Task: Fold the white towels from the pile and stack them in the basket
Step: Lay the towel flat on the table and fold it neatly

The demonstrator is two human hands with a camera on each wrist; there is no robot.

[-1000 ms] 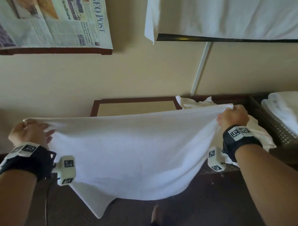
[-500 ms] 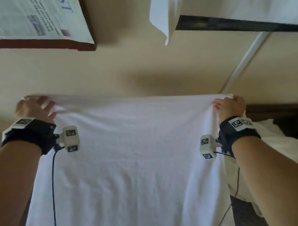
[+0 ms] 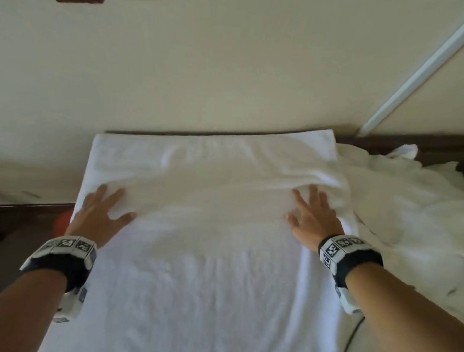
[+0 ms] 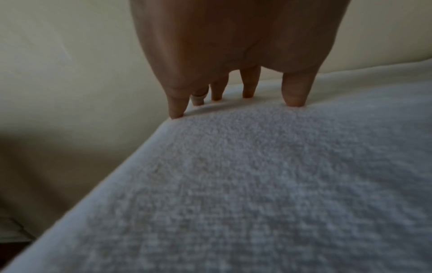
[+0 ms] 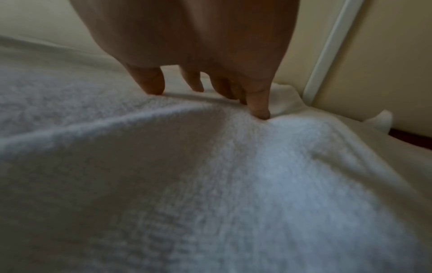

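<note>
My left hand (image 3: pixel 99 215) and right hand (image 3: pixel 312 219) spread flat, fingers straight, pressing white towel (image 3: pixel 209 254) laid out on dark table (image 3: pixel 18 235). Crumpled towel pile (image 3: pixel 410 210) just right, touching it.

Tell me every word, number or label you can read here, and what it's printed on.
No readable words or numbers in any view.
Left wristband: black-and-white square code markers only, no letters.
Right wristband: the same kind of markers, no letters.
White towel, under both open hands: no tag or print visible.
</note>
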